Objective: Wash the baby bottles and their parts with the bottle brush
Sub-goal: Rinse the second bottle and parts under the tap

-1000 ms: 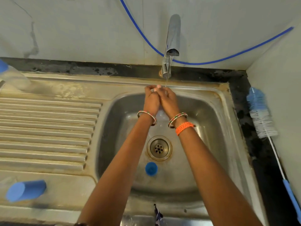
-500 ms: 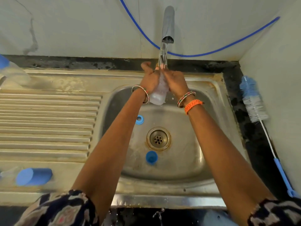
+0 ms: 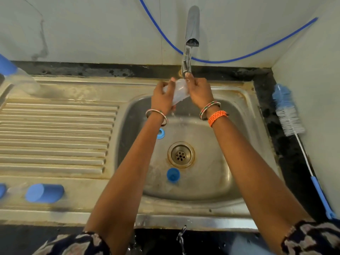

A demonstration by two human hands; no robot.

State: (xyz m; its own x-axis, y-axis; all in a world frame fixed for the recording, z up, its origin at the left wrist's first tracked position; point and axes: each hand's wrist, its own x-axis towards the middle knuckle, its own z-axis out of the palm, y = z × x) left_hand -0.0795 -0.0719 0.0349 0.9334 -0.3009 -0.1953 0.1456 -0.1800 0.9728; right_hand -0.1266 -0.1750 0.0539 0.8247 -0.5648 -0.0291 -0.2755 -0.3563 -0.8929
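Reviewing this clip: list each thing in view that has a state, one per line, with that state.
Tap: running.
Clear bottle: tilted under the stream, held by both hands.
Left hand: grips the bottle.
Right hand: grips the bottle.
Brush: idle, leaning on the right wall.
Blue ring: lying in the basin.
Blue cap: lying in the basin near the drain.
Capped bottle: on its side on the drainboard.

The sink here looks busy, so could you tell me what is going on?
A person holds a clear baby bottle under the running tap with the left hand and right hand. The bottle brush lies unused on the counter at right. Two blue parts sit in the sink, beside the drain.
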